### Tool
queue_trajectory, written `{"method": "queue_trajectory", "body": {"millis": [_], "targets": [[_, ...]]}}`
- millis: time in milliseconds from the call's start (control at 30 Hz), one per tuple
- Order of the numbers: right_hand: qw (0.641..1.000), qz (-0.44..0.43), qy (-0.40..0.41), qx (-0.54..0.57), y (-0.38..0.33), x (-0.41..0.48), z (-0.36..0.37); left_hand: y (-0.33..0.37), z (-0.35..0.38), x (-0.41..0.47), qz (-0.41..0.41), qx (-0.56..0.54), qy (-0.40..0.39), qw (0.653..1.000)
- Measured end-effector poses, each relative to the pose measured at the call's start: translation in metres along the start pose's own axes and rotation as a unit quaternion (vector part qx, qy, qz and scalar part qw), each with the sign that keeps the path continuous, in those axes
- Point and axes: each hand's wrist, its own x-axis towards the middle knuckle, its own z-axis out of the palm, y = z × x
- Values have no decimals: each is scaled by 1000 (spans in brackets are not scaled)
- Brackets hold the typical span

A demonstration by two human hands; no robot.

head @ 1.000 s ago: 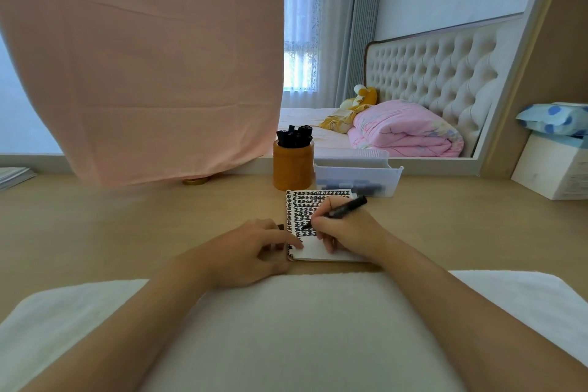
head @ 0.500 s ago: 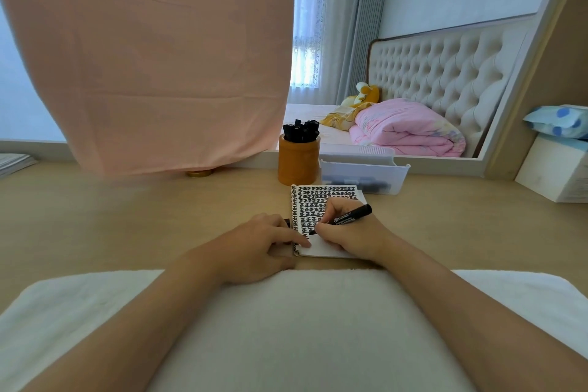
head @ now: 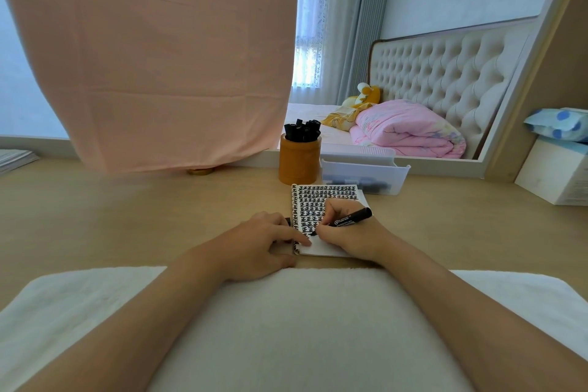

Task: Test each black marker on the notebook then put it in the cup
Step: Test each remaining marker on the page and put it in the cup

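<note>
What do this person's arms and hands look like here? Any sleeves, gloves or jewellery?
Both forearms are bare all the way to the bottom edge of the picture, so no sleeves show. The left hand and right hand wear no gloves, and no rings, watch or bracelet can be seen on the fingers or wrists. The nails are too small to judge.

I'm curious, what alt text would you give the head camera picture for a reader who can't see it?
Seen from above, a person's right hand writes with a black marker pen on a small spiral notebook filled with black marks, while the left hand steadies it on a pale wooden desk. Behind stand an orange cylindrical cup of black markers and a clear plastic tray.
</note>
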Motion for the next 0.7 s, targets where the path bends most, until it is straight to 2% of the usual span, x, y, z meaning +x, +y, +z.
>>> {"method": "queue_trajectory", "body": {"millis": [400, 700], "targets": [[1000, 8, 16, 20, 1, 1, 0, 0, 0, 1, -1, -1, -5, 1000], [1000, -2, -16, 2, 1, 0, -2, 1, -2, 0, -1, 2, -10, 1000]]}}
